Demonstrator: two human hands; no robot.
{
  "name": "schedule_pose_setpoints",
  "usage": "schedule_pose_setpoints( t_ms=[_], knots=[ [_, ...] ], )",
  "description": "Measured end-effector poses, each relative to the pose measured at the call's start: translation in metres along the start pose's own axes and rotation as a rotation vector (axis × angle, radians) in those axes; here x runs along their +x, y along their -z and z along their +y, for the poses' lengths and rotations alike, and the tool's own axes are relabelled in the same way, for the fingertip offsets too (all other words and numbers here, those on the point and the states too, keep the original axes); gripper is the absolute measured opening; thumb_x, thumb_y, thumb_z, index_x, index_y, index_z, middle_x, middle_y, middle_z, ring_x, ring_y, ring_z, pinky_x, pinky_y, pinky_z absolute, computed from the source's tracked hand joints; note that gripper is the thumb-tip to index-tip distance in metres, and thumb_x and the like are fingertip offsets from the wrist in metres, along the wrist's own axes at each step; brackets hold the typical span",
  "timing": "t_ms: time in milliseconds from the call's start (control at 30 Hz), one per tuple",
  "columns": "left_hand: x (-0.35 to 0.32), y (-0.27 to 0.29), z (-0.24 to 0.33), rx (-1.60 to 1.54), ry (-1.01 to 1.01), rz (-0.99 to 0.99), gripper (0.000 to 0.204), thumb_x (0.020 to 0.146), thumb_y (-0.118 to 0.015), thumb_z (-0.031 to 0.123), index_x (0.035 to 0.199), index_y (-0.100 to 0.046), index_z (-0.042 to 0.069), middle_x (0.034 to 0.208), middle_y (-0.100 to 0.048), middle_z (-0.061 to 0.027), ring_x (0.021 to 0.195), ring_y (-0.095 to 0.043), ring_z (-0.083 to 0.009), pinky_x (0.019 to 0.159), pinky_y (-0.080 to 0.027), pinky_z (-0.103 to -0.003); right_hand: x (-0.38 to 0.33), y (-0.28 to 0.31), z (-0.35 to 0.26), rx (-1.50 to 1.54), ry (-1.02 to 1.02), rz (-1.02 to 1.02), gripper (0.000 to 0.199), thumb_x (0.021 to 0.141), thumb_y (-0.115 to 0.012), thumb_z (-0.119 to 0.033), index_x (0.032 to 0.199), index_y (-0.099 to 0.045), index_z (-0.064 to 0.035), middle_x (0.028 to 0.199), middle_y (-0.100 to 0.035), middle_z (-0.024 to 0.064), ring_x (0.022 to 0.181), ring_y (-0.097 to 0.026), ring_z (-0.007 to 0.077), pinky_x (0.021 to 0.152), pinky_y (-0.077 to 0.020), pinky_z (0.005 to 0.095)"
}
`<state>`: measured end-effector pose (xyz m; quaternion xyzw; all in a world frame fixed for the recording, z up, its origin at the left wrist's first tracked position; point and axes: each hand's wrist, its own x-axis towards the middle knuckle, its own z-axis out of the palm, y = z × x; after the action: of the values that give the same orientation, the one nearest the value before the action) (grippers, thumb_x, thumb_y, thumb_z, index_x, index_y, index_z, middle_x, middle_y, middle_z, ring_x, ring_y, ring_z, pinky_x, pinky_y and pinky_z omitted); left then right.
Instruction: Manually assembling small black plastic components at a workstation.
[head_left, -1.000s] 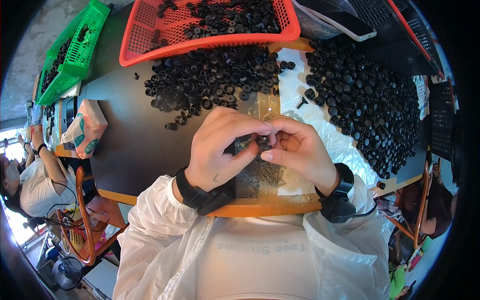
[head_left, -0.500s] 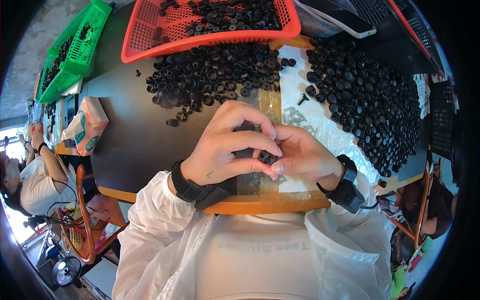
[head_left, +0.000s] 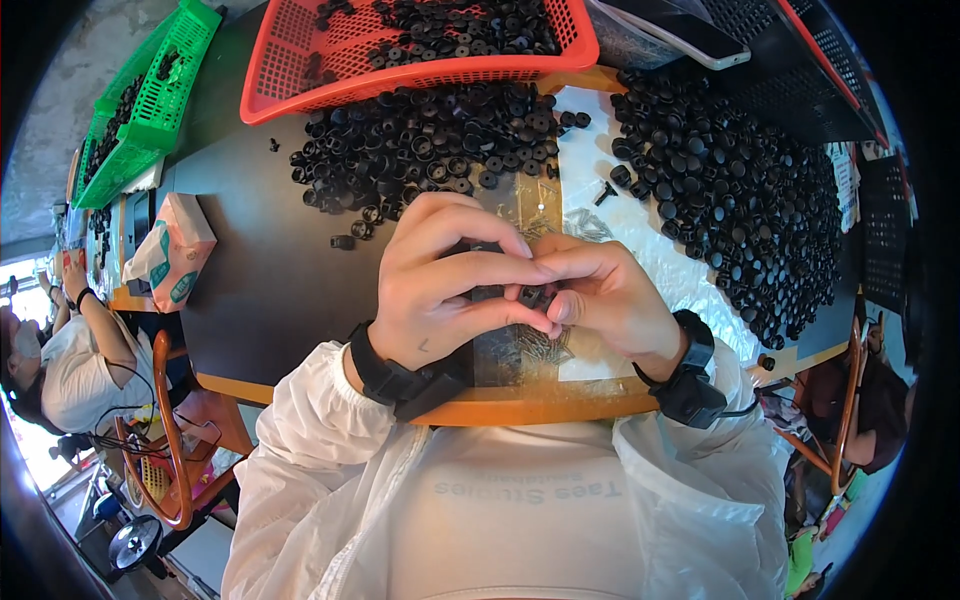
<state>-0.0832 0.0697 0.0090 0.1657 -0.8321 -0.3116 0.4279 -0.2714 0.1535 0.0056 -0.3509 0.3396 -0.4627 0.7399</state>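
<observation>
Close to the table's front edge, my left hand [head_left: 445, 268] pinches a small round black plastic part [head_left: 532, 296] between thumb and fingers. My right hand [head_left: 612, 298] meets it from the other side, its thumb and forefinger closed on the same part. Fingers cover most of the part; an opening in its face shows. Thin metal pins [head_left: 543, 345] lie beneath the hands, and more lie just beyond my fingertips. Past my hands is a heap of black ring-like parts [head_left: 420, 145]. A larger pile of black round caps [head_left: 745, 215] spreads to the right on white sheeting [head_left: 590, 160].
A red basket [head_left: 420, 85] of black parts stands at the back. Far left is a green basket [head_left: 160, 120], with a tissue pack [head_left: 178, 250] nearer. A phone [head_left: 690, 35] and black crates [head_left: 790, 90] occupy the back right. People sit at both sides, one [head_left: 85, 360] on the left.
My right fingers have curled closer around the black part, and its open face has turned and is now more covered. Both hands otherwise stay in nearly the same place.
</observation>
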Motion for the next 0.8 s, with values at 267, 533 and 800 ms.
schedule_pose_setpoints(
  t_ms=[267, 533, 800],
  knots=[
    [-0.001, -0.002, 0.002, 0.033, -0.101, -0.007, 0.03, 0.06, -0.085, 0.024, 0.086, -0.075, 0.012, 0.088, -0.065, 0.0006, 0.078, -0.055, -0.0188, 0.069, -0.044, -0.029, -0.002, -0.001, 0.003, -0.148, 0.165, 0.03, 0.024, 0.081, -0.07, 0.003, 0.105, -0.068, 0.0044, 0.092, -0.059, 0.0067, 0.08, -0.06, 0.0125, 0.07, -0.0492, 0.0236],
    [0.002, -0.007, 0.013, 0.092, -0.088, 0.028, 0.029, 0.057, -0.084, 0.019, 0.084, -0.074, 0.014, 0.084, -0.064, 0.0045, 0.074, -0.057, -0.0165, 0.065, -0.048, -0.029, -0.006, -0.006, 0.008, -0.16, 0.237, 0.155, 0.021, 0.079, -0.069, 0.008, 0.1, -0.069, 0.0047, 0.091, -0.062, 0.0085, 0.074, -0.062, 0.0145, 0.068, -0.0508, 0.0268],
    [-0.003, -0.001, 0.01, -0.025, -0.089, -0.002, 0.041, 0.062, -0.083, 0.027, 0.099, -0.072, 0.013, 0.094, -0.062, 0.0005, 0.076, -0.055, -0.0181, 0.064, -0.045, -0.028, -0.003, -0.003, -0.014, -0.329, 0.213, -0.09, 0.029, 0.075, -0.075, 0.004, 0.104, -0.068, 0.0024, 0.095, -0.059, 0.0046, 0.085, -0.06, 0.0114, 0.073, -0.0518, 0.0251]
  ],
)
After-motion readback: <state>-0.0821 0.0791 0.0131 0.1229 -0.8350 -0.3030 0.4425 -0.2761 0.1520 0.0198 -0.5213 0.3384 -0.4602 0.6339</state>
